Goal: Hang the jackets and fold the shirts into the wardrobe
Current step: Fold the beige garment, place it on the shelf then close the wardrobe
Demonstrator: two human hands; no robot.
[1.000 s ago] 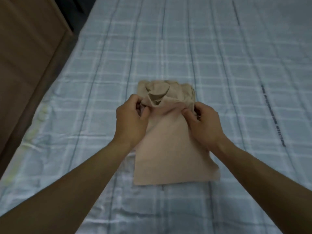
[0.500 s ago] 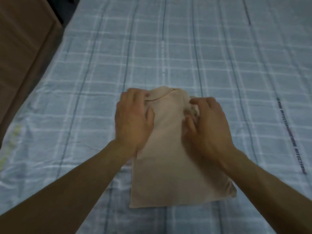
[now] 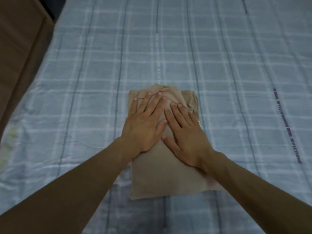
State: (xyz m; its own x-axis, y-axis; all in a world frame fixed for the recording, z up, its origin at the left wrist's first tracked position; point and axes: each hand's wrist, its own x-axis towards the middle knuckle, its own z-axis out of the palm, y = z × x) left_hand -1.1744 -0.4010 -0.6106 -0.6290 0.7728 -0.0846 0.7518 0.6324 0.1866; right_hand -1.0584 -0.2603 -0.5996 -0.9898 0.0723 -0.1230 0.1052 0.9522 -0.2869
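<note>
The left hand (image 3: 143,125) lies flat on the shirt (image 3: 162,176), palm down, fingers straight and spread, grasping nothing; its fingertips point toward 1 o'clock and reach the shirt's far edge. The right hand (image 3: 185,134) lies flat just beside it at 3 o'clock, palm down, fingers straight, also released, pointing toward 11 o'clock. The 2 hands nearly touch at the thumbs. The shirt is tan, folded into a tall rectangle, and lies on the bed (image 3: 84,81) near the frame's centre, its bunched collar end at 12 o'clock, its smooth end at 6 o'clock. The bed wears a pale blue checked sheet. A brown wooden panel (image 3: 18,48) stands at 10 o'clock, beside the bed.
</note>
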